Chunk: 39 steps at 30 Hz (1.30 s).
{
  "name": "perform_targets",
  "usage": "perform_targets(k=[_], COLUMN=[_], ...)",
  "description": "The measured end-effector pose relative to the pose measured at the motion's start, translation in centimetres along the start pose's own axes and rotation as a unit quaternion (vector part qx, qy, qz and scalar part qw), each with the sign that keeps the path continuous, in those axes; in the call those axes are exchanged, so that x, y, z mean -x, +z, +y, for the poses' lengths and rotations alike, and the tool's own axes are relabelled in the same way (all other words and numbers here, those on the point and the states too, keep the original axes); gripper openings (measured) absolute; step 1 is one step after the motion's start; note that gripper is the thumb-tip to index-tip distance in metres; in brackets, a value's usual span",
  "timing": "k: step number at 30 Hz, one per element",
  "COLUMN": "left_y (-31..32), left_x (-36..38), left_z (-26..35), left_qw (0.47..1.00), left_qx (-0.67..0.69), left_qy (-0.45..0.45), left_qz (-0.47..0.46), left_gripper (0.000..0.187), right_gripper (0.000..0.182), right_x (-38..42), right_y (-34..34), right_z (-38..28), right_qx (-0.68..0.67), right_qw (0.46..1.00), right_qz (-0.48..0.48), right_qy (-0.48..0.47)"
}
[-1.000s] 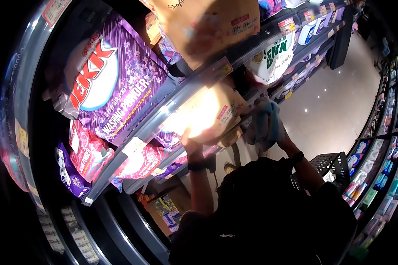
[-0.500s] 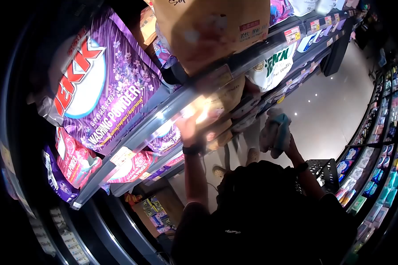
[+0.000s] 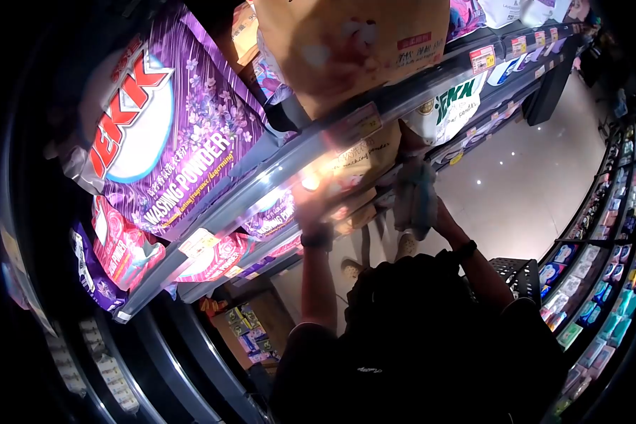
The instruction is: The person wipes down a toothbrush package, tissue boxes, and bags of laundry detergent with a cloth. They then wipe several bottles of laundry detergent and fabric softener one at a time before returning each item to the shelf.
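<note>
A: Where is the cloth (image 3: 415,194)?

B: In the right hand (image 3: 433,212), over the pale floor (image 3: 530,177), just right of the lower tan bag (image 3: 366,159) in the view. It is a bunched, grey-blue bundle, blurred.

A: Which way does it point?

B: Its long axis runs nearly up and down the view, one end toward the shelving and the other toward the person. Which end is its front, one cannot tell.

A: And the right fingers?

B: They are closed on the cloth, though it hides most of them.

A: What about the left hand (image 3: 312,203)?

B: It is at the lower tan bag's left side, by the shelf edge (image 3: 261,185). Glare and blur wash over its fingers, so whether they are open or gripping cannot be told.

A: How does that bag lie?

B: It slants, its printed lines rising to the right.

A: And farther out?

B: A larger tan bag (image 3: 353,53) is above, a purple washing powder bag (image 3: 184,131) to the left, a white bag (image 3: 454,116) with green letters to the upper right, and a black basket (image 3: 514,277) beyond the right forearm.
</note>
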State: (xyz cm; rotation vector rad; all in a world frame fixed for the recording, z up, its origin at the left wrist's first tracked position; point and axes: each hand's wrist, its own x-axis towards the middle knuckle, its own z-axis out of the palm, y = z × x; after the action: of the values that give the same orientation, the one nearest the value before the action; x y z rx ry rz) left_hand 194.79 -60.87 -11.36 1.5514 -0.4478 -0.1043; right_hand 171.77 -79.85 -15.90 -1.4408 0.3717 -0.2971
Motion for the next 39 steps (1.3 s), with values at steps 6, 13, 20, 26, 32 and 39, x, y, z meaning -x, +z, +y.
perform_targets(k=[6,13,20,26,32,39], left_y=[0.5,0.1,1.4,1.0,0.0,-3.6], left_x=[1.1,1.8,1.6,2.3,4.1,8.2], left_z=[-1.5,-1.3,0.4,1.7,1.0,3.1], left_qw=[0.990,0.969,0.959,0.932,0.947,0.971], left_qx=[-0.100,-0.226,-0.188,-0.273,-0.255,-0.213], left_qy=[0.092,0.097,0.187,0.228,0.185,0.109], left_qz=[0.048,0.034,0.096,0.069,0.059,0.022], left_gripper=[0.064,0.078,0.063,0.083,0.083,0.078], right_gripper=[0.019,0.031,0.037,0.042,0.032,0.040], right_x=[-3.6,-4.9,-5.8,-4.1,-2.4,-3.8], right_y=[3.8,5.0,2.0,0.9,1.9,2.3], right_z=[2.2,5.0,9.2,4.7,3.3,2.1], right_qx=[-0.049,-0.072,0.100,-0.044,-0.056,-0.179], right_qw=[0.999,0.996,0.995,0.997,0.998,0.983], right_qz=[-0.010,0.055,0.001,-0.033,0.014,-0.003], right_qy=[0.020,0.001,-0.004,0.061,0.036,-0.037])
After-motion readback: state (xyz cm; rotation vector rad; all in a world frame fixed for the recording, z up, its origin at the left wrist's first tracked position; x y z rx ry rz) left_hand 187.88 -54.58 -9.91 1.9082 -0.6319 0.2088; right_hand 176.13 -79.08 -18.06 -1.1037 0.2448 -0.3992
